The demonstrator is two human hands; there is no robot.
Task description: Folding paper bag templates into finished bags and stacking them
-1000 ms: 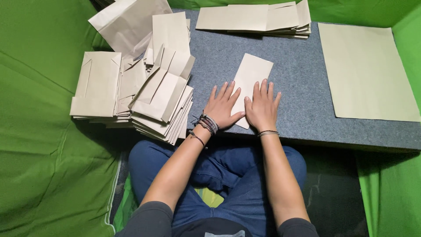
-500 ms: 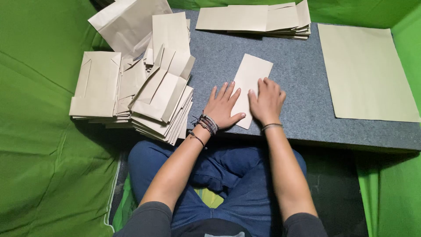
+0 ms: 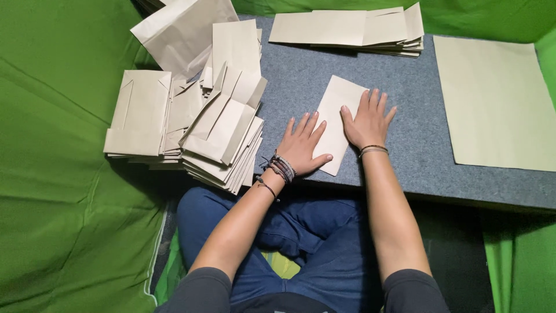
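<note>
A flat, tan folded paper (image 3: pixel 337 119) lies slanted on the grey bench (image 3: pixel 399 139); left hand (image 3: pixel 303 148) and right hand (image 3: pixel 366 123) press it, fingers spread, gripping nothing.

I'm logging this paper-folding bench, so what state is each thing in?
folded paper: flat on the grey mat, under both hands.
left hand: open, pressing.
right hand: open, pressing.
folded stacks: piled, leaning.
large sheet: unfolded, flat.
</note>
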